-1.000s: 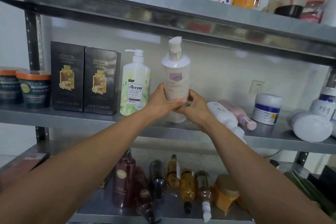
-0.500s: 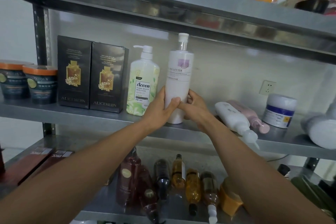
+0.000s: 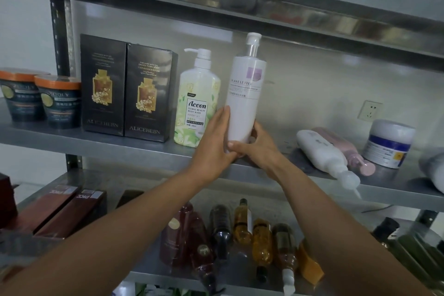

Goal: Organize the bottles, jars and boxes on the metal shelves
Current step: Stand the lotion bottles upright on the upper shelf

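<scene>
Item: white pump bottle, labelled PLANT LETTER, upright on the middle shelf, pump head uppermost; its base was hidden behind the hands, so contact with the shelf could not be confirmed. Left hand: fingers nearly straight, laid flat up the bottle's lower left side, pressing it and closed round nothing. Right hand: fingers curled round the bottle's lower right side and back, thumb across the front near the base, gripping it. The bottle thus stood between the two hands, rising above both. Just beyond the left hand, touching or nearly touching its fingers: green-and-white Accen body wash bottle, upright. Further out on that side: two black ALICEHEBN boxes, side by side, then two orange-lidded jars. Out past the right hand, apart from it: a white bottle lying down, a pink bottle lying behind it, and a white jar with a blue label. Below both forearms, lower shelf: amber and dark bottles lying flat.
</scene>
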